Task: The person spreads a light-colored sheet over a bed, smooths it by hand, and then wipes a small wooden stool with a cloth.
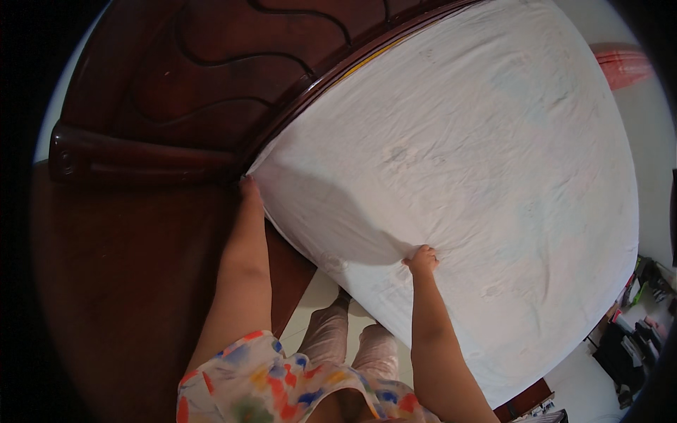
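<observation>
A white fitted-looking bed sheet [502, 174] with faint pastel patches covers a large mattress beside a dark, glossy wooden headboard [232, 31]. At the near corner, where mattress meets headboard, my left hand [249, 187] reaches in against the sheet's edge; its fingertips are hidden. My right hand [423, 259] rests on top of the sheet near the bed's side, fingers bent and thumb out to the left. Small creases fan out from it, and whether it pinches cloth or only presses is unclear. A shadow falls across the sheet between my hands.
A dark brown wooden cabinet or bedside surface [132, 254] stands left of the bed. Pale floor tiles [307, 317] show around my legs. Beyond the bed's far right side lie assorted items on a dark piece of furniture [613, 343]. A red cloth-like thing [624, 67] is at the upper right.
</observation>
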Demonstrator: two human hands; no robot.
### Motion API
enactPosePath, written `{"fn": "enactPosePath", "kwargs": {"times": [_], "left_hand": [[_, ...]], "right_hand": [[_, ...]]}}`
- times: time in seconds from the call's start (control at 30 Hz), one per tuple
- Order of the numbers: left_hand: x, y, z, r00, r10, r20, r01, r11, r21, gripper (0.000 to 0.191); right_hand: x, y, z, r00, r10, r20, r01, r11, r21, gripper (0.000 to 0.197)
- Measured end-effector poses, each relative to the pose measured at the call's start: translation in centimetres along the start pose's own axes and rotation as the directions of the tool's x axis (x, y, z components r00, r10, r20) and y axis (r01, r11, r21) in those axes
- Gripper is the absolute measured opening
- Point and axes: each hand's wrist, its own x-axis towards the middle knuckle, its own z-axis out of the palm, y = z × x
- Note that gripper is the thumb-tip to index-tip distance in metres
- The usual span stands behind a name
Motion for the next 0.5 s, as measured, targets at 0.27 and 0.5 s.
{"fn": "enactPosePath", "kwargs": {"times": [0.27, 0.5], "left_hand": [[-13.8, 3.0, 3.1, 0.911, 0.382, 0.153, -0.373, 0.607, 0.702, 0.098], [-25.7, 2.0, 5.3, 0.881, 0.015, 0.473, -0.440, 0.394, 0.807, 0.107]], "right_hand": [[0.6, 1.2, 0.0, 0.998, 0.057, 0.036, -0.056, 0.998, -0.017, 0.088], [-0.2, 0.5, -0.7, 0.999, -0.011, 0.050, 0.009, 0.999, 0.040, 0.084]]}}
